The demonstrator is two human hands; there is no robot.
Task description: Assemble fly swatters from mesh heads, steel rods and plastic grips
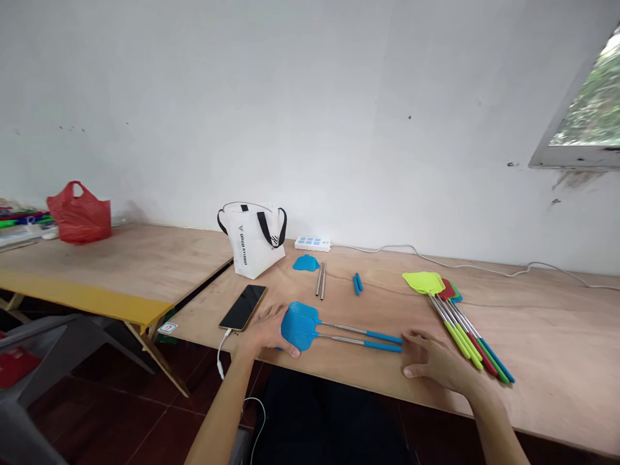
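Two blue fly swatters [299,326] lie side by side on the table, their heads overlapping and their blue handles [382,342] pointing right. Around the left edge of the heads, my left hand [274,330] rests with thumb and fingers apart, apparently touching them. My right hand [429,358] is at the handle ends, fingers spread and curved; whether it touches them I cannot tell. Behind the swatters lie a loose blue swatter head [306,263], metal rods [321,281] and two short blue handle grips [357,283].
Several assembled swatters in yellow, red, green and blue [455,323] lie fanned out on the right. A cabled phone [243,307] is left of my left hand. Behind stand a white bag [256,242] and a power strip [312,243]. A red bag [81,216] sits on the neighbouring table.
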